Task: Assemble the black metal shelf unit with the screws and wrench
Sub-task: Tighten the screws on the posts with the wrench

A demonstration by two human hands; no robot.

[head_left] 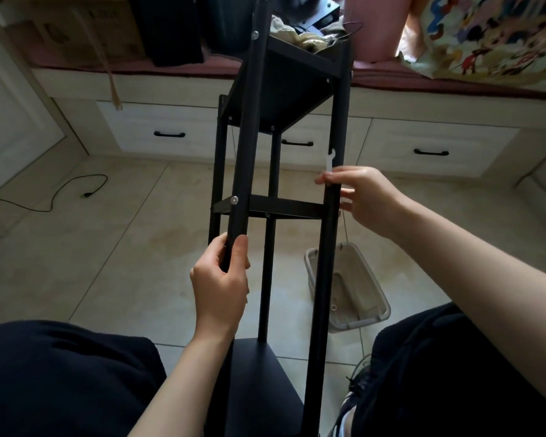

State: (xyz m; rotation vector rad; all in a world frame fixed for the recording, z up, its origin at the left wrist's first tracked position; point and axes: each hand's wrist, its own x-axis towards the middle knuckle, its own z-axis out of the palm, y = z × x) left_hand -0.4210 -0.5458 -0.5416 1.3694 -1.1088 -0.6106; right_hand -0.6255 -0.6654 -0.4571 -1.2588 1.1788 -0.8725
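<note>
Both hands busy, my left hand [219, 279] wrapped round the front post [246, 146], right hand [360, 197] pinching the wrench [331, 160], I'd steady the shelf unit [276, 86] before tightening any screw [234, 200].

Beige floor tiles [133, 253] run up to a white window seat [454, 99] with three black-handled drawers [167, 130] and a maroon cushion [139, 66]. A black cable [60, 190] lies on the floor.

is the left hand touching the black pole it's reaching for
Touching. The head view shows the left hand wrapped around the lower end of the front pole, thumb and fingers on either side.
</note>
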